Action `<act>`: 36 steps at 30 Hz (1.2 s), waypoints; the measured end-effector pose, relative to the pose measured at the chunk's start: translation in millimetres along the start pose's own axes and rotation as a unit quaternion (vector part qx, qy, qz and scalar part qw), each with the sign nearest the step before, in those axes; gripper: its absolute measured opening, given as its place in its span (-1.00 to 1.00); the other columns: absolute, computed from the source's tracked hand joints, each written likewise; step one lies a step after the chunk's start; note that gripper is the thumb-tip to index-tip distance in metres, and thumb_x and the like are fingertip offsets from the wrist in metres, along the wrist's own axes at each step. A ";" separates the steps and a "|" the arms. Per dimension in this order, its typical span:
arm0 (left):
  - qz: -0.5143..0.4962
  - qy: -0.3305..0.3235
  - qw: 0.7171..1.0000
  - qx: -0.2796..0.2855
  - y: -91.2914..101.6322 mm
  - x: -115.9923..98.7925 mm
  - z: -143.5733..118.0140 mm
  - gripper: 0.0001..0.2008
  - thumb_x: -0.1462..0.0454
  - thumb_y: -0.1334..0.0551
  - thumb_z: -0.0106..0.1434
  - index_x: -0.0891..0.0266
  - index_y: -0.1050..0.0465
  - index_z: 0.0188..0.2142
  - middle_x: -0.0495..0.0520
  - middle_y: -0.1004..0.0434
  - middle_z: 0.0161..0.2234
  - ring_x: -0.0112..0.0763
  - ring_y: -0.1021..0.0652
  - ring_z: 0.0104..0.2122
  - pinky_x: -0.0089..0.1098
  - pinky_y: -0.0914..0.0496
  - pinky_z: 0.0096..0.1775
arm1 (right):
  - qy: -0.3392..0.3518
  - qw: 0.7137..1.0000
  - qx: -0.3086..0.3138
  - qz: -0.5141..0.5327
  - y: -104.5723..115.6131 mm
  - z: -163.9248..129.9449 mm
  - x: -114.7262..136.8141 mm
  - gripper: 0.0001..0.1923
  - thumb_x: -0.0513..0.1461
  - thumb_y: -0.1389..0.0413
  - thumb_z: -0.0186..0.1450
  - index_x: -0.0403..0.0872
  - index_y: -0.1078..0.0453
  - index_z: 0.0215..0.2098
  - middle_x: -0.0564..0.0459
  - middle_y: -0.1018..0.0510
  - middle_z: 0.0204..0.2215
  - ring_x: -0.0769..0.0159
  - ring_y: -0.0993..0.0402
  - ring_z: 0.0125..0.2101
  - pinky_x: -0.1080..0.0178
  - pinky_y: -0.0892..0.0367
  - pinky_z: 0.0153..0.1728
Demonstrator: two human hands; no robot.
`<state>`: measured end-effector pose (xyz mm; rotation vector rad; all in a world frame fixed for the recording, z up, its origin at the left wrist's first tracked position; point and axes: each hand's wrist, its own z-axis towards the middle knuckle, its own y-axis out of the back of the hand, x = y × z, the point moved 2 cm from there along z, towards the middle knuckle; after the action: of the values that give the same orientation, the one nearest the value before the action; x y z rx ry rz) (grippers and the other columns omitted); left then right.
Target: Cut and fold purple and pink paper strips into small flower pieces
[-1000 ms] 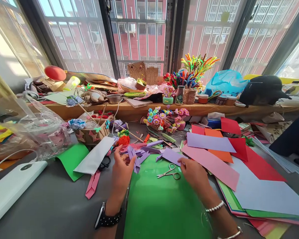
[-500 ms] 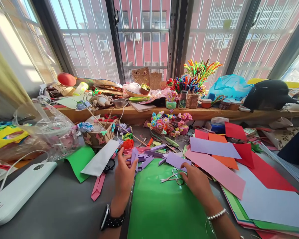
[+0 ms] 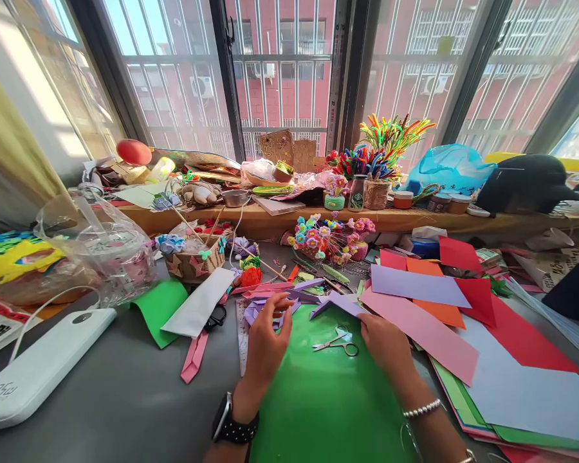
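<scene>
My right hand pinches the right end of a folded purple paper piece, lifting it a little over the green mat. My left hand, a watch on its wrist, hovers at the mat's left edge. Its fingers are bent and apart, with nothing visible between them. Folded purple paper strips lie just behind and left of it, partly hidden by the fingers. Between my hands a small pair of scissors rests on the mat, blades slightly apart and pointing left.
Coloured paper sheets are stacked on the right. A white power bank, a green paper and a pink folded strip lie left. Behind stand a basket of paper flowers and a cluster of small crocheted flowers.
My left hand has let go of a folded purple strip at the left and moved right. My right hand has gripped and raised the other purple piece. The view has shifted slightly.
</scene>
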<state>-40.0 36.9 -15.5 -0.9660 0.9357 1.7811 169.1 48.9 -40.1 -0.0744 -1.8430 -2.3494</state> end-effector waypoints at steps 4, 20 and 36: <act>-0.129 0.154 0.973 0.116 -10.3 0.0 -2.0 -0.76 0.17 -0.24 0.01 0.26 -0.46 -0.35 0.15 -0.55 -0.35 -0.20 -0.53 -0.31 -0.33 -0.41 -0.33 | 0.030 0.982 -0.172 0.071 12.8 -5.9 6.2 -0.72 -0.34 0.11 0.25 -0.15 -0.41 -0.18 -0.09 -0.56 -0.33 0.22 -0.49 -0.35 0.26 -0.32 -0.37; -0.328 0.230 0.895 0.197 -21.2 -0.9 -8.2 -0.56 0.23 -0.35 -0.10 0.24 -0.39 -0.18 0.14 -0.49 -0.17 -0.14 -0.47 -0.17 -0.26 -0.38 -0.22 | 0.248 0.904 -0.174 0.303 27.0 -16.8 41.2 -0.73 -0.25 -0.07 0.19 -0.05 -0.36 -0.12 -0.03 -0.50 -0.20 0.23 -0.37 -0.18 0.16 -0.35 -0.20; -0.227 0.251 0.928 0.156 -19.5 0.9 -5.5 -0.69 0.16 -0.34 -0.12 0.34 -0.45 -0.42 0.08 -0.58 -0.51 -0.28 -0.55 -0.41 -0.35 -0.39 -0.28 | 0.106 0.887 0.017 0.449 23.9 -15.9 41.3 -0.83 -0.16 -0.07 0.17 -0.10 -0.40 -0.43 0.04 -0.53 -0.52 0.31 -0.44 -0.50 0.31 -0.33 -0.46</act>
<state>-21.0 38.8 -22.5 -1.3274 1.1500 0.9737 132.8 24.2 -15.5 -0.5195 -1.3132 -1.5890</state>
